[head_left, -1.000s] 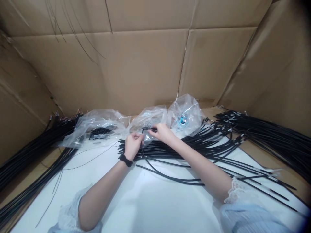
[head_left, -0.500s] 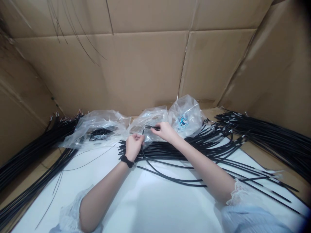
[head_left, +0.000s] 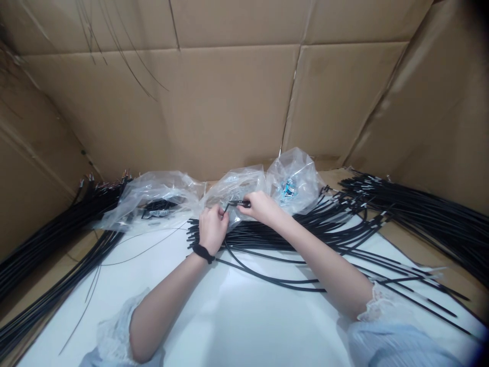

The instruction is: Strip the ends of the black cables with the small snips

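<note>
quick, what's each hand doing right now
Left hand: closed, pinching the end of a thin black cable.
Right hand: closed on a small dark sleeve piece by the cable tip.

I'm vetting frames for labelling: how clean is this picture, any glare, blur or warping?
Head view: glare on the plastic bags; the small part between the left hand and right hand is too small to read; cardboard edges bow; corners darken.

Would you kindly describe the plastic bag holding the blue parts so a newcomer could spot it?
Three clear plastic bags lie in a row along the cardboard back wall. The blue-parts bag is the rightmost, just beyond the right hand; only it shows small blue pieces inside.
</note>
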Tool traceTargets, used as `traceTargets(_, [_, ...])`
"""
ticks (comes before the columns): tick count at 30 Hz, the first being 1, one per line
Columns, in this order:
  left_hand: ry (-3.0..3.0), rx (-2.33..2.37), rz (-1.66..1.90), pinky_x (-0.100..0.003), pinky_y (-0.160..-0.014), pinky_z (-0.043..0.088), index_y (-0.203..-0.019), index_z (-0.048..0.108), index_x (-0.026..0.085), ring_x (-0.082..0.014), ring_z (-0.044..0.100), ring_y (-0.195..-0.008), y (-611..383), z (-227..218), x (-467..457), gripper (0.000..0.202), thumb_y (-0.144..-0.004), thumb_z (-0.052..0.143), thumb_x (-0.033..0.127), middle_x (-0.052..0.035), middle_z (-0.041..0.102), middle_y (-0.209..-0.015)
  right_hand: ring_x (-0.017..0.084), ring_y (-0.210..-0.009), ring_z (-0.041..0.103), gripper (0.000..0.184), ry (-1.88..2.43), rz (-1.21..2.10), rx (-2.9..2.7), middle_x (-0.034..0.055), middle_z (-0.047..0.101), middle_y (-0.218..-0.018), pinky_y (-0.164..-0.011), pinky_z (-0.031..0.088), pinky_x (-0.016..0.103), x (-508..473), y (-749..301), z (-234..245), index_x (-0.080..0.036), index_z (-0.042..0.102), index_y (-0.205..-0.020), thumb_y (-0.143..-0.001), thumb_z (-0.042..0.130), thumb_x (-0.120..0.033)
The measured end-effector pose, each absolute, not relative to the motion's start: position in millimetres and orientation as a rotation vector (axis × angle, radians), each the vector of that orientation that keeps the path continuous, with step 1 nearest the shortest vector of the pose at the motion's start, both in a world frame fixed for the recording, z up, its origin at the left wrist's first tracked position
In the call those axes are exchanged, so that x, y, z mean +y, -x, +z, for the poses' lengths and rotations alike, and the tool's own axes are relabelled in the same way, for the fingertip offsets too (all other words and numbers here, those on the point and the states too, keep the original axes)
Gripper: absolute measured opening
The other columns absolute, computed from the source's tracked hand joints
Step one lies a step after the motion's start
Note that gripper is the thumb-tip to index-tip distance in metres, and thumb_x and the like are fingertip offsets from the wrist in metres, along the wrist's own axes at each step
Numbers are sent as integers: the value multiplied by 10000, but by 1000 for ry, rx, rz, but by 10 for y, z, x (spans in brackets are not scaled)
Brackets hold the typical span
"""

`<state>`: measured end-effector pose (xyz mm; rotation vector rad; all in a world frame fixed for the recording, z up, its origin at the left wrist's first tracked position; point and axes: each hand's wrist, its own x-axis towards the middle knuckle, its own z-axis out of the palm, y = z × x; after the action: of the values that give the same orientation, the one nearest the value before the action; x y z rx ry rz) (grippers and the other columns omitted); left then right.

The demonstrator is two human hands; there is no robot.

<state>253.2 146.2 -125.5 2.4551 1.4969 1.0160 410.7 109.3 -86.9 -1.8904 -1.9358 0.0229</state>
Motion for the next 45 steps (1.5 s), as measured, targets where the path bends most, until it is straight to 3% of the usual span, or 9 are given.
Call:
traceTargets(10, [-2988, 1492, 803, -356, -704, 276, -753, 541, 119, -268, 439, -803, -2563, -1252, 1382, 181, -833, 381, 144, -113, 554, -704, 208, -712, 587, 271, 1995, -71, -2160, 142, 631, -767, -576, 390, 262, 1293, -4012, -598, -67, 655, -811, -731, 581, -315])
traceTargets(17, [-3110, 1463, 651, -371, -709, 274, -810, 592, 71, -297, 445, -815, -2598, -1256, 1391, 242, -800, 351, 56, -147, 575, -712, 186, -814, 597, 221, 2118, -17, -2300, 119, 634, -835, -683, 473, 313, 1380, -3804, -400, -62, 632, -864, -733, 607, -238])
traceTargets(24, [-3073, 1443, 629, -390, -734, 284, -822, 592, 64, -316, 445, -845, -2585, -1228, 1420, 256, -776, 340, 45, -182, 575, -734, 178, -814, 595, 185, 2048, -25, -2270, 122, 634, -845, -686, 461, 295, 1383, -3796, -505, -53, 622, -863, -763, 547, -189])
traceTargets(29, [-2873, 1457, 747, -410, -788, 275, -829, 580, 62, -328, 444, -902, -2568, -1244, 1442, 230, -788, 357, 101, -196, 574, -776, 185, -721, 586, 197, 1993, -8, -2207, 142, 630, -767, -605, 410, 250, 1385, -3874, -599, -38, 637, -800, -751, 535, -199])
traceTargets(31, [-2716, 1473, 820, -391, -777, 291, -821, 575, 84, -307, 463, -879, -2566, -1250, 1459, 212, -808, 384, 176, -170, 573, -775, 188, -712, 581, 208, 1962, -12, -2181, 148, 628, -769, -584, 385, 241, 1384, -3905, -660, -41, 642, -806, -755, 523, -203])
traceTargets(35, [-2335, 1395, 845, -292, -620, 325, -785, 592, 123, -195, 487, -646, -2564, -1211, 1508, 290, -829, 390, 326, -77, 547, -648, 165, -673, 563, 240, 1895, -11, -2124, 132, 626, -771, -548, 343, 226, 1382, -3981, -755, -63, 644, -815, -774, 518, -263])
traceTargets(39, [-2003, 1213, 739, -241, -520, 315, -787, 627, 106, -124, 430, -519, -2535, -1120, 1553, 339, -816, 333, 273, -46, 512, -595, 140, -593, 512, 289, 1885, -28, -2013, 101, 604, -682, -515, 296, 235, 1344, -4109, -697, -82, 622, -708, -785, 506, -335])
traceTargets(45, [-1676, 984, 595, -201, -491, 312, -837, 636, 84, -78, 425, -526, -2455, -1070, 1628, 272, -734, 493, 292, -63, 581, -717, 85, -513, 413, 315, 1790, -33, -1983, 37, 550, -586, -496, 252, 227, 1170, -4287, -617, -105, 585, -651, -790, 480, -367])
